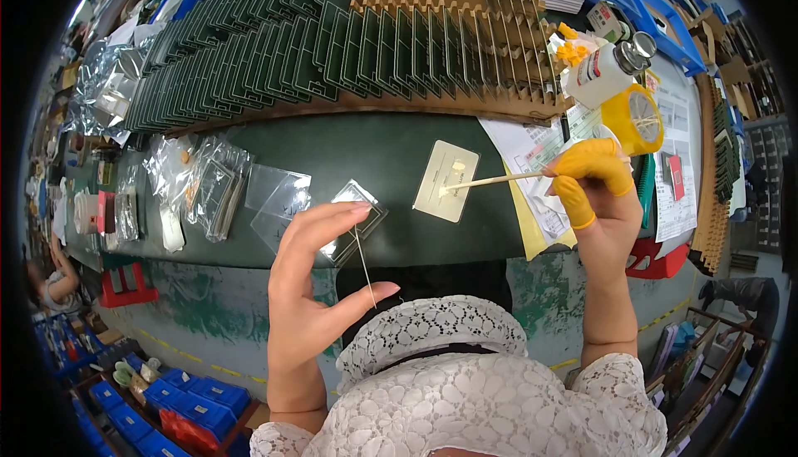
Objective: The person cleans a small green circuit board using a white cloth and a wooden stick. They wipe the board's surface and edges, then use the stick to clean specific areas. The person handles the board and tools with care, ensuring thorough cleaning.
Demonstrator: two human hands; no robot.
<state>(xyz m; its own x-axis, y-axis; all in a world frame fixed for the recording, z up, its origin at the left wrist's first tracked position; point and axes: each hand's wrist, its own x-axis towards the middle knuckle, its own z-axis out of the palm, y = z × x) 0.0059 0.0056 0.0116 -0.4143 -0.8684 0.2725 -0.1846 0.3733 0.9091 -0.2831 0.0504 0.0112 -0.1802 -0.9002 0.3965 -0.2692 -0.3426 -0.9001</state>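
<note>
My left hand (pixel 309 278) is bare. Between its fingertips and thumb it grips a thin flat panel (pixel 366 264), seen almost edge-on, so its face is hidden. My right hand (pixel 605 212) wears yellow finger cots and pinches a slim wooden stick (pixel 500 179). The stick points left, and its tip lies over a cream rectangular card (pixel 446 199) on the dark green bench; whether it touches cannot be made out. Just beyond my left fingertips lies a clear-edged dark panel (pixel 374 208), partly covered by the hand. Beside it are clear plastic sheets (pixel 278 195).
Long rows of upright green circuit boards (pixel 241 66) fill slotted cardboard racks (pixel 465 108) at the back. Bagged parts (pixel 216 191) lie left. To the right stand a white bottle with a metal top (pixel 598 75) and a yellow tape roll (pixel 629 120), near printed papers (pixel 515 145).
</note>
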